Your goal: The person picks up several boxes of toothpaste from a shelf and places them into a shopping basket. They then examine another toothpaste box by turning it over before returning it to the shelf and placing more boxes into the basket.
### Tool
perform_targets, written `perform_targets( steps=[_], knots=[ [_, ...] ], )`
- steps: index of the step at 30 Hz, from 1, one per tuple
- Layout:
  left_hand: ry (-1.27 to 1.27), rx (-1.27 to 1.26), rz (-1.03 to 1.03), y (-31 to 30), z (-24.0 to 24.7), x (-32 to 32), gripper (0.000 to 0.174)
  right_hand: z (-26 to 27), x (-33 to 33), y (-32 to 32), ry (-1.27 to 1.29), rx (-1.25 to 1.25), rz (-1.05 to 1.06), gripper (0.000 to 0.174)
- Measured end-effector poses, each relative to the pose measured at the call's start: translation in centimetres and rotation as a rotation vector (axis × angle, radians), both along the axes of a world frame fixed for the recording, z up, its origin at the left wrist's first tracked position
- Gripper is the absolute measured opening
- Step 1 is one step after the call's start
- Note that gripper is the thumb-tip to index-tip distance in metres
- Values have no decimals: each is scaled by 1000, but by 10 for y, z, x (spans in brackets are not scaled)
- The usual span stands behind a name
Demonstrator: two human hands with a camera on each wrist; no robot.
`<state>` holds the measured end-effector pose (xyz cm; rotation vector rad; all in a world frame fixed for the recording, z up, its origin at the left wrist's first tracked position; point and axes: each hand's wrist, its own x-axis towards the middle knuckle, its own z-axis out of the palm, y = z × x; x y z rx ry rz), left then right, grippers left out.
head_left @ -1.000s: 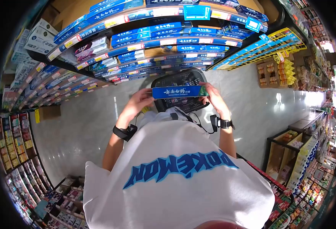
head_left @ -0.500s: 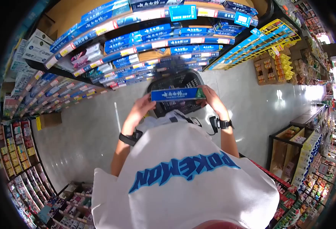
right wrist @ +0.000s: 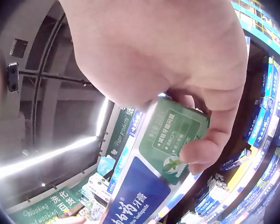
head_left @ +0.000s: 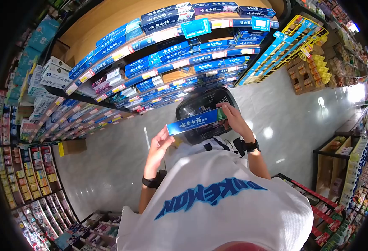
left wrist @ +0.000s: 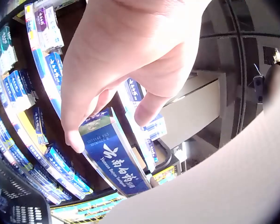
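A long blue toothpaste box (head_left: pixel 196 120) with white lettering and a green end is held out in front of the body, its right end higher in the head view. My right hand (head_left: pixel 237 121) pinches the green end, fingertips over the printed green panel (right wrist: pixel 170 135) in the right wrist view. At the other end, my left hand (head_left: pixel 157 148) holds the box between fingers and thumb; the left wrist view shows a fingertip by one edge and the thumb (left wrist: pixel 149 109) near the other. Behind and below the box is a black shopping basket (head_left: pixel 228 97), partly hidden by it.
Shelves of toothpaste boxes (head_left: pixel 180 54) curve across the front, with price strips along their edges. A yellow wire rack (head_left: pixel 290 48) stands at their right end. Grey tiled floor (head_left: pixel 108 167) spreads around the person, and a low shelf unit (head_left: pixel 336 154) stands at the right.
The box has tipped from level to slanting, its left end now lower. Both hands have shifted down and rightward in the view, and the shelves appear shifted as the head turned.
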<state>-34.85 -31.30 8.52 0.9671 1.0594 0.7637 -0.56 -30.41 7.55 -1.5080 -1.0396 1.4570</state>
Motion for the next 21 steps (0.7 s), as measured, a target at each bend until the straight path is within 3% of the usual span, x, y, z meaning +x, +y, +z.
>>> perform_targets(
  steps=[6, 9, 15, 17, 21],
  knots=[
    [-27, -9, -8, -21, 16, 4, 67, -1, 8, -12, -34, 131, 35, 38],
    [-41, -30, 23, -32, 25, 14, 67, 16, 10, -26, -60, 27, 44, 43],
    [50, 103, -9, -24, 24, 55, 62, 0, 34, -41, -178, 76, 37, 46],
    [83, 178, -27, -20, 21, 69, 58, -2, 44, -42, -170, 152, -11, 49],
    [151, 257, -62, -23, 32, 92, 66, 3, 61, -58, -122, 159, -113, 47]
  ],
)
